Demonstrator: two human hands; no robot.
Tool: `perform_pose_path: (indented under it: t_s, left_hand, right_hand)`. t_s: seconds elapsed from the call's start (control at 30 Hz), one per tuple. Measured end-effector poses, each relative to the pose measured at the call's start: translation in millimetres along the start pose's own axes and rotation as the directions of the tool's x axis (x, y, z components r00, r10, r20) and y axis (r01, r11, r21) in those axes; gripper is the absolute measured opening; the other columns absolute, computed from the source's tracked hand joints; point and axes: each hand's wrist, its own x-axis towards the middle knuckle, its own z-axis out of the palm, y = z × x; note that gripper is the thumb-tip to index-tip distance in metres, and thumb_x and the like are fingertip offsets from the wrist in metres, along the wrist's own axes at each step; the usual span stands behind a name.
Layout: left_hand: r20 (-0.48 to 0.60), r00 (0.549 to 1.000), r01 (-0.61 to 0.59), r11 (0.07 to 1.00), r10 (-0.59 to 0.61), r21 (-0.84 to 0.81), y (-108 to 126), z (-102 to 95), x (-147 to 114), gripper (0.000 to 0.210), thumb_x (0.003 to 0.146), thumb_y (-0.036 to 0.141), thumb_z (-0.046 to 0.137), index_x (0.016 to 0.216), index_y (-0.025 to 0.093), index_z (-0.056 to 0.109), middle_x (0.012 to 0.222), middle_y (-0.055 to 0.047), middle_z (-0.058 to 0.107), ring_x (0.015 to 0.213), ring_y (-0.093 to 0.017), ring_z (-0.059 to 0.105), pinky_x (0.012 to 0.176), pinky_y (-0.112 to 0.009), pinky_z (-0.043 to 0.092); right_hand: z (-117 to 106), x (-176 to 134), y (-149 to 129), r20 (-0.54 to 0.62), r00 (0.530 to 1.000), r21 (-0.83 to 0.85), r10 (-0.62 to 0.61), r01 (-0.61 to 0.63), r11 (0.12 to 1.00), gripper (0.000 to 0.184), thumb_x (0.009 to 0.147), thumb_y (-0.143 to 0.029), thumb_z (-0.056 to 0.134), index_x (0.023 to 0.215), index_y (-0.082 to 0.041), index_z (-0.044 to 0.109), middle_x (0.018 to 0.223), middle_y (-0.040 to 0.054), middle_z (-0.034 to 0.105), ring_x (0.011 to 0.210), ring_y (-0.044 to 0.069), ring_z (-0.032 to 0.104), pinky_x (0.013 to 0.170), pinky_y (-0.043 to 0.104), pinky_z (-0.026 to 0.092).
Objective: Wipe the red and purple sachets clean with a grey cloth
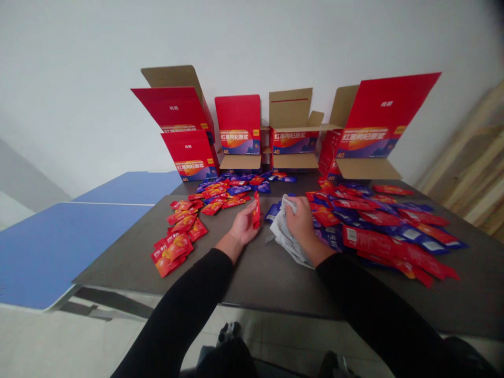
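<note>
Near the middle of the dark table, my left hand (244,224) is closed around a red sachet (256,211), held upright on its edge. My right hand (301,223) grips a crumpled light grey cloth (284,231), part of which hangs down onto the tabletop. Just behind the cloth a blue sachet (271,212) lies on the table. To the left of my left hand, red sachets (173,249) lie in overlapping rows. A large heap of red and blue sachets (370,218) spreads to the right of my right hand, partly hidden by my forearm.
Several red cartons with raised flaps, among them a left carton (191,157), a middle carton (238,139) and a right carton (366,131), stand along the back of the grey table (252,278). A blue table (106,226) adjoins at left. Behind is a pale wall (252,42).
</note>
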Motion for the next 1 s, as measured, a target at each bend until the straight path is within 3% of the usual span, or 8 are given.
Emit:
perform_pose_path:
  t_s: [0.1, 0.23, 0.3, 0.43, 0.57, 0.7, 0.8, 1.0]
  left_hand:
    - [-0.120, 0.987, -0.105, 0.994, 0.108, 0.025, 3, -1.5, 5, 0.012, 0.092, 0.012, 0.058, 0.102, 0.013, 0.064, 0.076, -0.002, 0.067, 0.062, -0.007, 0.064, 0.059, -0.015, 0.051]
    - [-0.083, 0.988, -0.124, 0.988, 0.131, 0.092, 0, -3.6, 10, 0.017, 0.092, 0.013, 0.057, 0.108, 0.011, 0.065, 0.090, -0.009, 0.073, 0.076, -0.015, 0.071, 0.076, -0.026, 0.056]
    - [-0.053, 0.994, -0.085, 0.991, 0.091, 0.102, -2, -3.9, 10, 0.019, 0.093, 0.015, 0.054, 0.109, 0.010, 0.064, 0.093, -0.011, 0.074, 0.080, -0.019, 0.072, 0.082, -0.032, 0.056]
    - [-0.004, 0.998, -0.057, 0.991, 0.058, 0.120, -3, -3.2, 9, 0.022, 0.095, 0.021, 0.051, 0.110, 0.011, 0.064, 0.095, -0.013, 0.073, 0.085, -0.022, 0.072, 0.087, -0.037, 0.055]
    - [0.081, 0.997, -0.018, 0.988, 0.006, 0.154, -5, -3.1, 6, 0.020, 0.091, 0.016, 0.052, 0.105, 0.012, 0.065, 0.094, -0.011, 0.072, 0.085, -0.022, 0.071, 0.086, -0.035, 0.054]
    - [0.171, 0.979, -0.147, 0.965, 0.111, 0.217, -9, -3.7, 3, 0.019, 0.086, 0.010, 0.056, 0.103, 0.016, 0.061, 0.088, -0.005, 0.070, 0.070, -0.015, 0.066, 0.072, -0.028, 0.053]
    - [0.221, 0.972, -0.138, 0.959, 0.083, 0.248, -12, -3.0, -1, 0.022, 0.090, 0.018, 0.061, 0.111, 0.018, 0.060, 0.091, -0.005, 0.069, 0.068, -0.014, 0.065, 0.065, -0.024, 0.051]
    - [0.222, 0.973, -0.127, 0.947, 0.061, 0.297, -16, -1.3, -4, 0.023, 0.090, 0.019, 0.063, 0.113, 0.015, 0.063, 0.096, -0.008, 0.071, 0.080, -0.018, 0.070, 0.079, -0.031, 0.055]
  right_hand:
    - [-2, -1, -7, 0.038, 0.998, 0.025, -0.059, 0.058, 0.998, 0.017, 0.093, -0.022, 0.053, 0.104, -0.022, 0.066, 0.100, 0.0085, 0.062, 0.099, 0.025, 0.061, 0.092, 0.043, 0.053]
    - [-4, -7, -15, 0.159, 0.963, 0.103, -0.216, 0.202, 0.974, 0.016, 0.093, -0.022, 0.058, 0.105, -0.024, 0.069, 0.103, 0.0073, 0.067, 0.099, 0.025, 0.063, 0.091, 0.044, 0.054]
    - [-5, -10, -19, 0.281, 0.900, 0.145, -0.332, 0.302, 0.942, 0.018, 0.093, -0.021, 0.059, 0.107, -0.025, 0.070, 0.106, 0.0062, 0.070, 0.101, 0.024, 0.063, 0.092, 0.044, 0.053]
    - [-7, -13, -25, 0.509, 0.711, 0.207, -0.485, 0.445, 0.871, 0.024, 0.095, -0.018, 0.058, 0.113, -0.027, 0.071, 0.114, 0.0046, 0.072, 0.106, 0.023, 0.062, 0.094, 0.044, 0.051]
    - [-9, -12, -31, 0.605, 0.636, 0.181, -0.479, 0.476, 0.860, 0.030, 0.093, -0.015, 0.058, 0.117, -0.027, 0.071, 0.115, 0.0053, 0.071, 0.110, 0.025, 0.059, 0.103, 0.049, 0.047]
    - [-7, -13, -28, 0.596, 0.657, 0.177, -0.462, 0.454, 0.873, 0.035, 0.091, -0.008, 0.053, 0.112, -0.026, 0.073, 0.113, 0.0070, 0.069, 0.108, 0.025, 0.058, 0.097, 0.046, 0.051]
    - [-3, -14, -22, 0.544, 0.703, 0.172, -0.458, 0.441, 0.881, 0.035, 0.091, -0.008, 0.050, 0.111, -0.024, 0.074, 0.112, 0.0084, 0.069, 0.105, 0.025, 0.058, 0.090, 0.044, 0.053]
    - [-1, -12, -17, 0.455, 0.812, 0.078, -0.367, 0.374, 0.924, 0.036, 0.091, -0.008, 0.050, 0.111, -0.025, 0.075, 0.108, 0.0088, 0.068, 0.099, 0.026, 0.056, 0.090, 0.045, 0.052]
